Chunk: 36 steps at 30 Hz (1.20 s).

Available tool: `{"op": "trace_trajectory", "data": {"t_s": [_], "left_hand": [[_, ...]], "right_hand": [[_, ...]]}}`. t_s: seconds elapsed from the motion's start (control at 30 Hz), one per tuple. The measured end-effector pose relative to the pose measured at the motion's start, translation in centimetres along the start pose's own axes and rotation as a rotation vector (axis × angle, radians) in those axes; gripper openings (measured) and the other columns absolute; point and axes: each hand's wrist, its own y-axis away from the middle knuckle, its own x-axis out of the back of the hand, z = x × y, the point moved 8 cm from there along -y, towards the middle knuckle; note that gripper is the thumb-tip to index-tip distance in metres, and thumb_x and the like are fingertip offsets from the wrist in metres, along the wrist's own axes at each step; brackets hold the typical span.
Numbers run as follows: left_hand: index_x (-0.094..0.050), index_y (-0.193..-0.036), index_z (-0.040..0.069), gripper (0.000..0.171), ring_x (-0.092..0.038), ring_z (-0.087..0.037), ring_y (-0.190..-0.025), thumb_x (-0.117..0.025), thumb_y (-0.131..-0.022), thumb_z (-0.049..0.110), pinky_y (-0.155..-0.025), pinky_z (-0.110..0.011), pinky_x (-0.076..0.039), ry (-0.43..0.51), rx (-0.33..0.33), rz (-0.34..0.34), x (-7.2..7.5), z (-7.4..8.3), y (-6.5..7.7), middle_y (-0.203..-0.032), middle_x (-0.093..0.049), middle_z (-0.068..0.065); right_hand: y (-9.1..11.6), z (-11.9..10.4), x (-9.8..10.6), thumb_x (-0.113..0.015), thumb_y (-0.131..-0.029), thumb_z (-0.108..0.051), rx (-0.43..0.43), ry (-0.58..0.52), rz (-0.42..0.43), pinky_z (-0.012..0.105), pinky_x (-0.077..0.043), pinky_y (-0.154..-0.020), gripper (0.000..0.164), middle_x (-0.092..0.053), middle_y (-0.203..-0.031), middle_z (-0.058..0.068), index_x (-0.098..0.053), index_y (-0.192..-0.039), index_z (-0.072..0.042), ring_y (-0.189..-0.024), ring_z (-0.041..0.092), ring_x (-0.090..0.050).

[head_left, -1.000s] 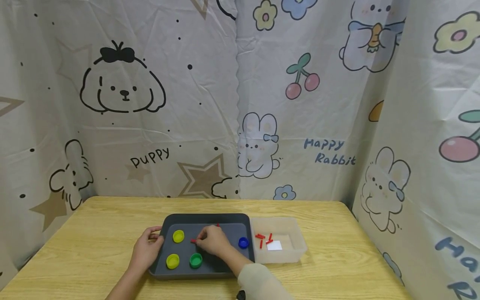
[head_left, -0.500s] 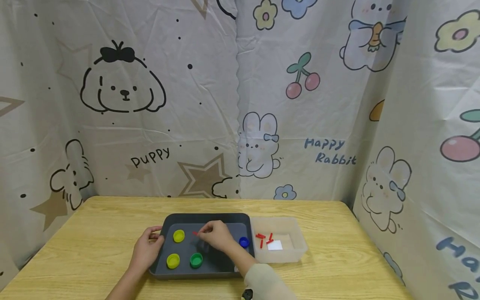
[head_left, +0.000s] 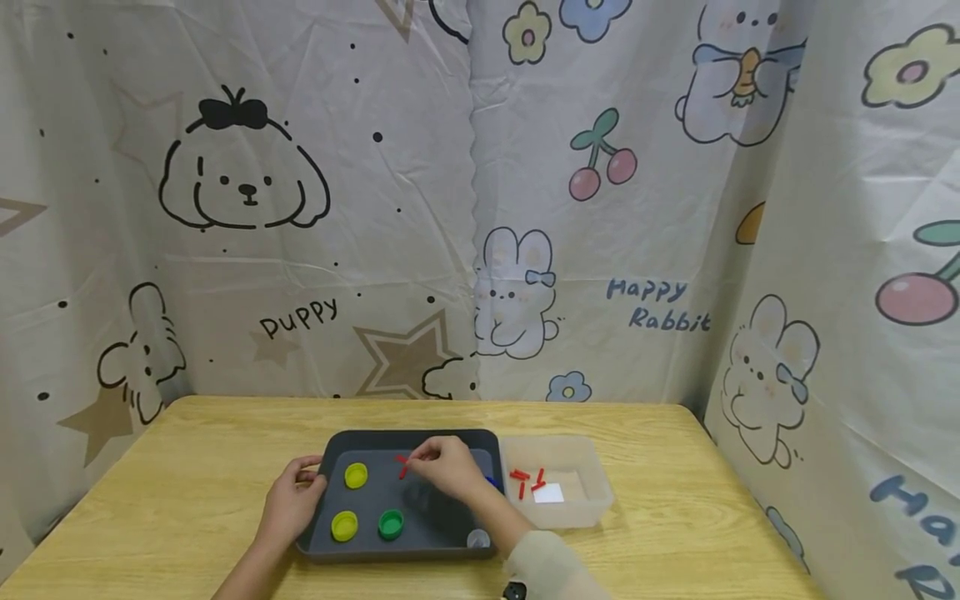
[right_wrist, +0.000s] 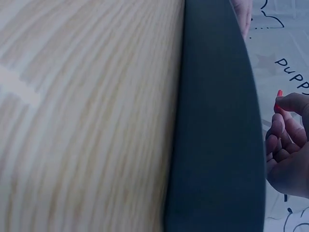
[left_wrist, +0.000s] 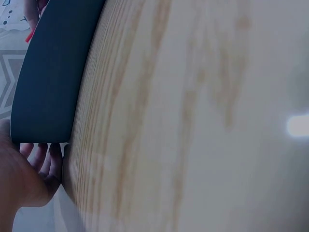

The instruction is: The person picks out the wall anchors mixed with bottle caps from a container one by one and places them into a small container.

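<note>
My right hand [head_left: 448,468] is over the dark grey tray [head_left: 442,553], pinching a small red stick [head_left: 403,471] between thumb and fingertips. Another bit of red shows at the fingertips; whether it is a second stick I cannot tell. The right wrist view shows the red stick [right_wrist: 279,93] poking up from the pinch. My left hand [head_left: 294,500] grips the tray's left edge, with its fingers [left_wrist: 43,162] against the tray's end. Inside the tray lie two yellow caps [head_left: 356,476], a green cap [head_left: 391,524], a clear cap [head_left: 477,539] and a blue cap [head_left: 491,481] mostly hidden by my right hand.
A translucent plastic box [head_left: 592,508] stands against the tray's right side, holding several red sticks [head_left: 520,474] and a white paper piece [head_left: 548,493]. Both sit on a wooden table [head_left: 675,533]. Printed cloth [head_left: 390,208] hangs behind it.
The right hand has lifted a little and shifted right with the red stick, which now points more upright. The clear cap has come into view. The left hand stays put.
</note>
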Motion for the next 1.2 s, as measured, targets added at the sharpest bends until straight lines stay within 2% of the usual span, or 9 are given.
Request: {"op": "trace_trajectory", "data": {"t_s": [0.9, 1.2], "left_hand": [[-0.047, -0.128, -0.001, 0.040, -0.059, -0.028, -0.092, -0.048, -0.090, 0.012, -0.068, -0.026, -0.044, -0.009, 0.002, -0.011, 0.0, 0.3, 0.2, -0.108, -0.055, -0.022], [-0.048, -0.128, 0.000, 0.039, -0.059, -0.027, -0.092, -0.049, -0.090, 0.012, -0.068, -0.027, -0.045, -0.014, 0.007, -0.005, 0.1, 0.4, 0.3, -0.108, -0.056, -0.021]], "right_hand": [[2.0, -0.1, 5.1, -0.067, -0.083, -0.023, 0.051, 0.093, 0.039, 0.023, -0.042, -0.056, 0.011, -0.059, -0.073, -0.004, -0.071, -0.086, -0.013, -0.063, 0.008, -0.048], [2.7, -0.2, 6.8, -0.067, -0.083, -0.026, 0.032, 0.131, 0.048, 0.025, -0.040, -0.058, 0.013, -0.056, -0.072, -0.004, -0.070, -0.086, -0.013, -0.066, 0.011, -0.047]]}}
